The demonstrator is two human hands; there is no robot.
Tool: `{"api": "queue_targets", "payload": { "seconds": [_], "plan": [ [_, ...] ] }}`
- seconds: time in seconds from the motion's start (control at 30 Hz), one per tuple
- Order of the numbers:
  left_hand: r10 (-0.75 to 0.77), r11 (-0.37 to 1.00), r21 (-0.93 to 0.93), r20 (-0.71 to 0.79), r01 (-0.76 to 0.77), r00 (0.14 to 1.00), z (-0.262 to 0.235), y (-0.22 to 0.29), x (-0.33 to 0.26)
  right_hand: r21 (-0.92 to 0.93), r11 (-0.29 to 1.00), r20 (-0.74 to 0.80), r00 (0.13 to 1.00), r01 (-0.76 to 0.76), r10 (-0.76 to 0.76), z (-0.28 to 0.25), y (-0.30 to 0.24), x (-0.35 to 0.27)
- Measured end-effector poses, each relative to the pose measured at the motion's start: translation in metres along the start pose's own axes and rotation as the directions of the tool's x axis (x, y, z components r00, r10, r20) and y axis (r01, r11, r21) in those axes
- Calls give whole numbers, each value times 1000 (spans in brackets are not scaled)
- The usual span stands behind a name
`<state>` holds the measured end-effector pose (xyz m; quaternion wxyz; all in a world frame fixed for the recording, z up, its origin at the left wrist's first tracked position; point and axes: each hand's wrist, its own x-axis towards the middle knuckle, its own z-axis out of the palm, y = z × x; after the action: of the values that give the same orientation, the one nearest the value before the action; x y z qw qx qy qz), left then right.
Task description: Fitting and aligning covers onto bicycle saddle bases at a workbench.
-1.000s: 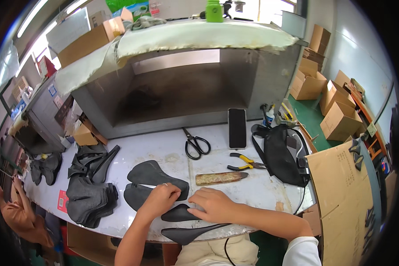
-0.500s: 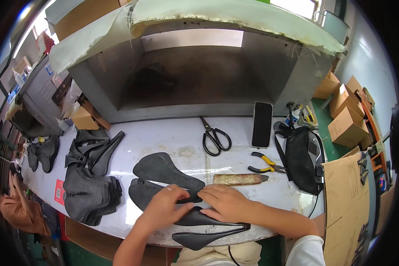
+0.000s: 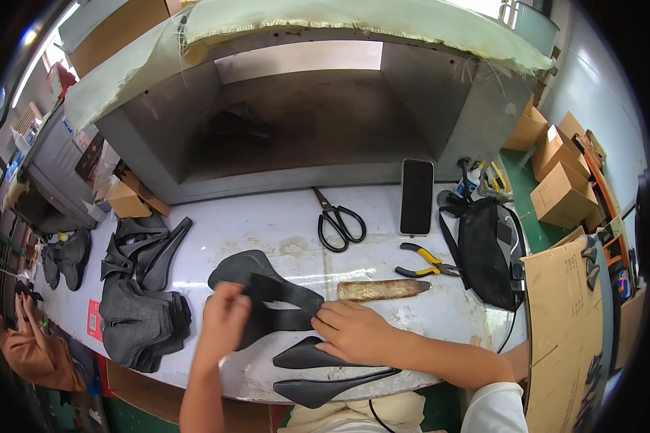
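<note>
Gripped saddle cover [image 3: 278, 307] lies left-to-right.

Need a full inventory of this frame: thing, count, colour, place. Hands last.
saddle cover: 1, black, lifted off table, centre front
saddle shells: 2, black, front table edge
stacked covers: pile, count unclear, dark grey, left
saddle parts: several, black, left behind the pile
scissors: 1, black, centre
pliers: 1, yellow-black handles, right of centre
brown bar: 1, brown, below pliers
phone: 1, black, right rear
waist bag: 1, black, right edge
table: 1, white
cardboard boxes: several, brown, right floor
left hand: grips the cover
right hand: pressing on the cover
</note>
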<state>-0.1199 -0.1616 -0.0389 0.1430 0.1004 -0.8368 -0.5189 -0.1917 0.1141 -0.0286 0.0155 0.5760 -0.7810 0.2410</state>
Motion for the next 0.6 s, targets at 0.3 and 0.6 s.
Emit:
{"api": "queue_targets", "payload": {
  "seconds": [0.3,0.6],
  "plan": [
    [-196,725,-494,-815,-479,545,-163,8,-13,32,999,-69,997,24,-22,2,3,0],
    [66,972,233,-350,18,934,-169,90,-164,-34,999,-122,992,24,-28,-22,-11,-23]
  ]
}}
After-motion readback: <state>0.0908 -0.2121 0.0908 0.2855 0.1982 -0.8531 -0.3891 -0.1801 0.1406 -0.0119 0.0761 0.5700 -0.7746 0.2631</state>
